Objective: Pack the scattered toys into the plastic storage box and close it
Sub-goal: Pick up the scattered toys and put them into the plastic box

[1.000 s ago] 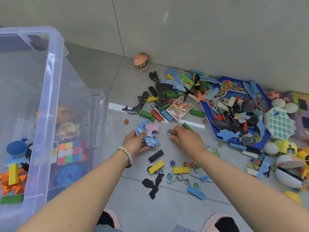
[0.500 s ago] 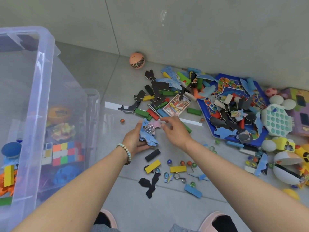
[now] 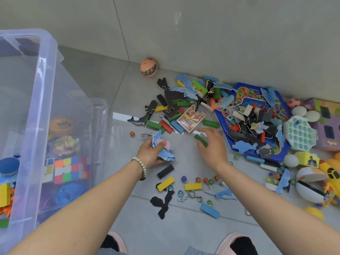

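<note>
Since half a second ago, the right hand (image 3: 213, 146) has left the bundle and travelled right to a green block (image 3: 201, 140) on the floor (image 3: 184, 229), just below the card packet (image 3: 192, 118). Its thumb and fingers bracket the block; we cannot tell whether they have closed on it yet. The left hand (image 3: 149, 153) has stayed put and grips a bundle of blue and pink puzzle pieces (image 3: 164, 149), with a metal ring puzzle (image 3: 146, 134) sticking out at its far edge.

The plastic storage box (image 3: 45, 85) stands open at the left, near the left hand, and already holds a colour cube (image 3: 68, 169) and other toys.

We judge that the person is gathering a handful before the next drop into the box. Much remains out: marbles (image 3: 184, 179), blocks and cut-outs lie scattered near the hands, and a heap covers the blue game board (image 3: 244, 92) to the right. Closing the box is a long way off. The loose bundle could shed pieces on the carry.
</note>
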